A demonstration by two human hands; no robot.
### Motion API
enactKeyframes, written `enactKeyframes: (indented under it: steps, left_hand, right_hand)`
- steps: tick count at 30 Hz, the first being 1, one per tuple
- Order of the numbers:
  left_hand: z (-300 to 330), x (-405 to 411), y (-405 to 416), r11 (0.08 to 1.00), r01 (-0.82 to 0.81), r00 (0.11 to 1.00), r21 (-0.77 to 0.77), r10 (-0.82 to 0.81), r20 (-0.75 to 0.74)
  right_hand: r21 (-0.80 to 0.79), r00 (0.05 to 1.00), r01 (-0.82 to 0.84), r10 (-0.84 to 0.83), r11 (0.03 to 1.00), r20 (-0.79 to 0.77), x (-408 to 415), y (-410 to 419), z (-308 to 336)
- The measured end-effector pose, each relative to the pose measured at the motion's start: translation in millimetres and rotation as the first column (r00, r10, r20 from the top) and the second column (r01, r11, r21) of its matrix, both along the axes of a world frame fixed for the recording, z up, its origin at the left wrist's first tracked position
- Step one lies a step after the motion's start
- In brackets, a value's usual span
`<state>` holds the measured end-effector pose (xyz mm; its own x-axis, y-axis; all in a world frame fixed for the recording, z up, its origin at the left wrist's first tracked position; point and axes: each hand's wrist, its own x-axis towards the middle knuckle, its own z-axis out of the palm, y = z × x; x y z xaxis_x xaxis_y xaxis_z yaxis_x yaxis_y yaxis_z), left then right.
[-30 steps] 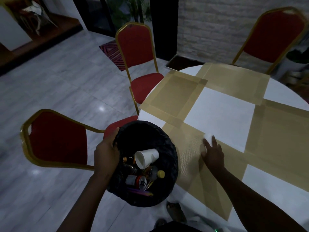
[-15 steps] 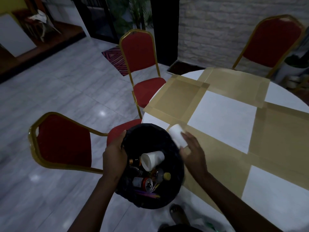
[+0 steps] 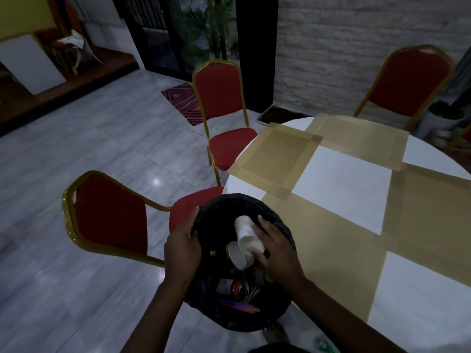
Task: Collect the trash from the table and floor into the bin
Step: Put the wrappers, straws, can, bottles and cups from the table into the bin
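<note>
A round bin lined with a black bag [image 3: 224,319] hangs beside the table's near edge, its left rim gripped by my left hand [image 3: 181,247]. My right hand [image 3: 276,248] is over the bin's mouth, holding a white paper cup [image 3: 246,233] tilted on its side. Just below it another white cup [image 3: 237,256] lies inside the bin, along with a red can [image 3: 238,289], bottles and purple straws [image 3: 237,305]. The white round table [image 3: 344,174] with tan cloth squares shows no trash in view.
Red chairs with gold frames stand at the left [image 3: 109,215], behind the bin [image 3: 221,110] and at the far right [image 3: 407,82]. A patterned mat [image 3: 182,103] lies on the grey tile floor. My foot [image 3: 274,332] shows below the bin.
My right hand picked the white cup off the table and carried it left over the bin. The left hand kept its hold on the rim.
</note>
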<state>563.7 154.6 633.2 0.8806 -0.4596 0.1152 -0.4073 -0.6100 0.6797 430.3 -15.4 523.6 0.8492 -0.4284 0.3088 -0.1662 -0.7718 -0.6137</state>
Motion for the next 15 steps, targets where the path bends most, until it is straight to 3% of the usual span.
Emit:
enactKeyframes:
  steps: [3, 8, 12, 15]
  left_hand:
    - [6.5, -2.0, 12.1, 1.000, -0.001, 1.000, -0.022, 0.000, -0.028]
    - [22.4, -8.3, 26.4, 0.996, 0.058, 0.997, -0.071, -0.061, -0.046]
    - [38.0, -20.8, 28.6, 0.978, 0.147, 0.983, -0.148, -0.161, -0.085]
    - [42.7, -31.1, 23.9, 0.942, 0.228, 0.954, -0.246, -0.266, -0.136]
  right_hand:
    - [-0.051, 0.984, 0.170, -0.172, 0.984, -0.038, -18.5, -4.2, 3.0]
    - [-0.081, 0.961, 0.238, -0.247, 0.968, -0.123, -51.9, 1.3, 6.4]
    - [0.004, 0.933, 0.357, -0.357, 0.934, -0.048, -80.0, 18.8, 19.7]
    - [0.082, 0.859, 0.511, -0.513, 0.856, 0.001, -106.9, 30.4, 31.2]
